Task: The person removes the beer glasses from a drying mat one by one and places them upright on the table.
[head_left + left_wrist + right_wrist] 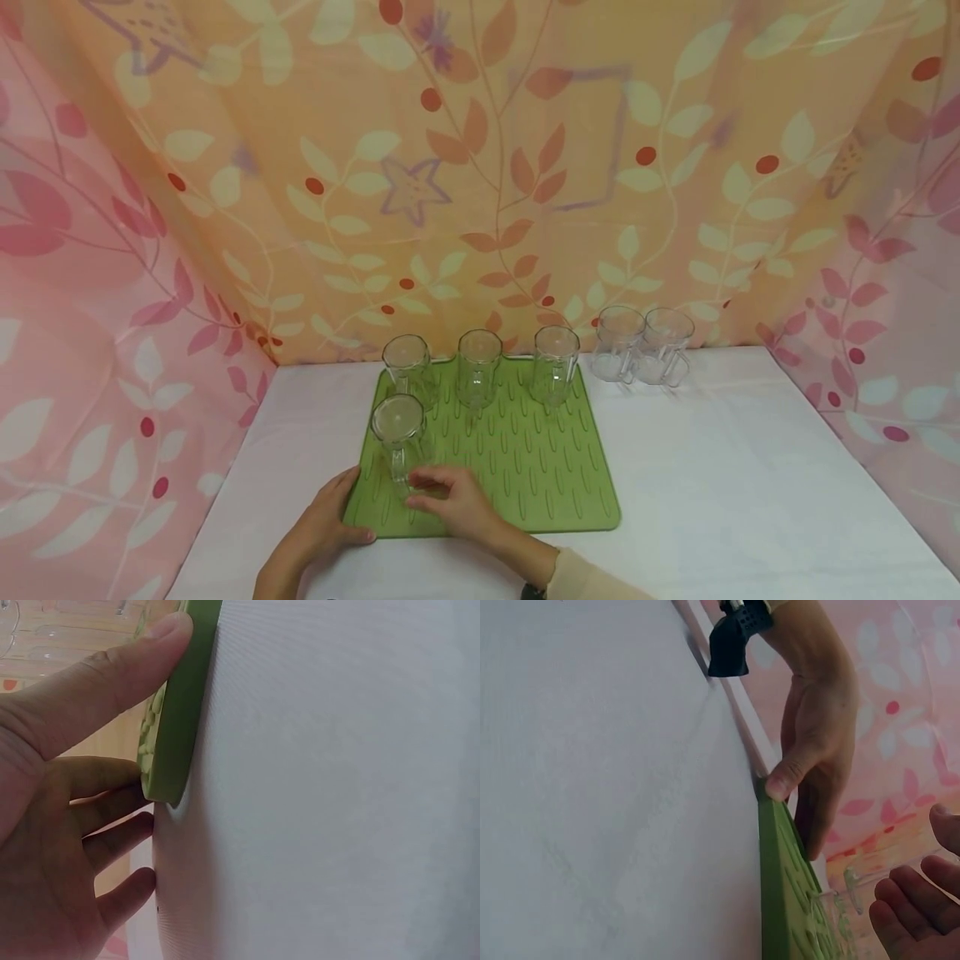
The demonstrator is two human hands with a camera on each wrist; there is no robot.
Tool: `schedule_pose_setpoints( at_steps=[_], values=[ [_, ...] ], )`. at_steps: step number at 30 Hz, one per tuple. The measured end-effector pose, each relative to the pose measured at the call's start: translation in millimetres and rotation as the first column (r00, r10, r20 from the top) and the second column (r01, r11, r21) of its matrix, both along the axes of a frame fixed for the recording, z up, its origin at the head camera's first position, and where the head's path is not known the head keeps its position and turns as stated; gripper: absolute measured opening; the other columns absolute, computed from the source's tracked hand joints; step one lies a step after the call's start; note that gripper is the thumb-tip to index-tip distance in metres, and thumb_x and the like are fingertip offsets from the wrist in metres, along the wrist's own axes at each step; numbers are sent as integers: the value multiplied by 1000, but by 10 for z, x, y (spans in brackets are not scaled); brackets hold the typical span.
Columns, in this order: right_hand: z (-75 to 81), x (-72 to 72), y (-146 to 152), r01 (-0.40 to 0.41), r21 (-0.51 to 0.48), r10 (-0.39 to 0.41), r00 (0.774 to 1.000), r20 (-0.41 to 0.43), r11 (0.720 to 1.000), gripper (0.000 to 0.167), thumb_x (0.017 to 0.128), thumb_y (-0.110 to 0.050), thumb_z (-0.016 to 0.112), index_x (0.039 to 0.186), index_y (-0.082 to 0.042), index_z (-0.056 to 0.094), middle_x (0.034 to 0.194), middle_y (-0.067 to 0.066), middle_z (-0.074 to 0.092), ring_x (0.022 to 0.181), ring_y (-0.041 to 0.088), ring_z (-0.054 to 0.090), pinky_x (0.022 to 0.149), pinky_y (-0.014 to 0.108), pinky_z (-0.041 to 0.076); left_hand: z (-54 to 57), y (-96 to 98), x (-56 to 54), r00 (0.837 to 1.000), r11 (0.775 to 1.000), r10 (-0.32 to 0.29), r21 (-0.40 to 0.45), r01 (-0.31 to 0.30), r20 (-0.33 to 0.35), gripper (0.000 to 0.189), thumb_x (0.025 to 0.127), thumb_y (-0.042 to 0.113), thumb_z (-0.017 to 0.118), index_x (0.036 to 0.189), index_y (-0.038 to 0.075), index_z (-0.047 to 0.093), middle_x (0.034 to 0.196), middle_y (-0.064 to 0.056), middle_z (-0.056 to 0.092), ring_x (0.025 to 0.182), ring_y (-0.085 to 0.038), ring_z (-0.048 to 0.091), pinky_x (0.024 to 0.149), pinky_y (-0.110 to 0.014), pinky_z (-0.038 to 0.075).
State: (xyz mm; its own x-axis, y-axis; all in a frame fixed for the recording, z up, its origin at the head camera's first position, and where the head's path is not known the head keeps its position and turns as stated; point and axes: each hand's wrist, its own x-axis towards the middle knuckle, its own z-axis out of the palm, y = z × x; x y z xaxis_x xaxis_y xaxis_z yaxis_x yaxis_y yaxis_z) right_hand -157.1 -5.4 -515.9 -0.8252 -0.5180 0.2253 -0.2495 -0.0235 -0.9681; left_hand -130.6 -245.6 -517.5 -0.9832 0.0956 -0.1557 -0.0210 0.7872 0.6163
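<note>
A clear glass mug [400, 425] stands base-up on the left part of a green ribbed drying mat [525, 483], its handle towards the front. My right hand [453, 502] is beside that handle, fingers loosely bent and thumb apart, with nothing gripped. In the right wrist view this right hand [919, 911] has its palm showing, close to the mug handle [853, 891]. My left hand [321, 518] rests at the mat's front left corner. Its thumb [161, 637] touches the mat's front edge, while its other fingers extend along the left side.
Behind the front mug, a row of three more glass mugs, left [407, 367], middle [480, 369] and right [556, 367], stands base-up along the mat's back edge. Two upright mugs, one [618, 346] overlapping the other [664, 346], stand on the white table [720, 467] near the patterned curtain [487, 208].
</note>
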Motion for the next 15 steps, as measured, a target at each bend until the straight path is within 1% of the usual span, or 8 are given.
schedule_pose_setpoints(
  at_steps=[3,7,9,12,15],
  values=[
    [-39,4,-51,-11,-22,10,1000,-28,1000,33,87,-7,70,115,10,64,114,28,67,104,46,64,94,35,56,0,-5,-7,1000,1000,-4,-7,4,-3,110,56,23,93,145,-9,35,147,-32,39,136,-53,34,110,-64,32],
    [-65,11,-127,3,-20,-4,999,-54,1000,33,88,-8,70,115,9,65,114,25,68,104,42,66,94,33,56,4,-11,-11,1000,1000,2,-21,-2,16,111,56,24,93,145,-9,35,147,-32,38,136,-54,34,109,-65,32],
    [-64,17,-165,16,-12,-16,998,-54,1000,33,87,-9,71,115,8,66,114,23,69,105,39,67,95,33,56,6,-11,-11,1000,1000,5,-28,-4,26,111,57,25,93,146,-8,34,147,-32,38,136,-54,34,109,-65,33],
    [-82,14,-225,35,-5,-36,997,-67,999,32,87,-8,71,114,9,66,112,24,70,102,37,68,93,30,56,4,-9,-15,1000,1000,2,-28,-1,28,111,57,26,93,146,-8,34,147,-32,38,136,-54,34,108,-66,33],
    [-111,8,-267,72,4,-71,994,-87,997,29,88,-7,69,111,9,67,108,24,71,98,34,70,89,24,57,-6,-10,-18,1000,1000,-5,-23,6,18,111,57,26,93,145,-9,35,147,-33,38,136,-54,34,108,-66,33]
  ],
)
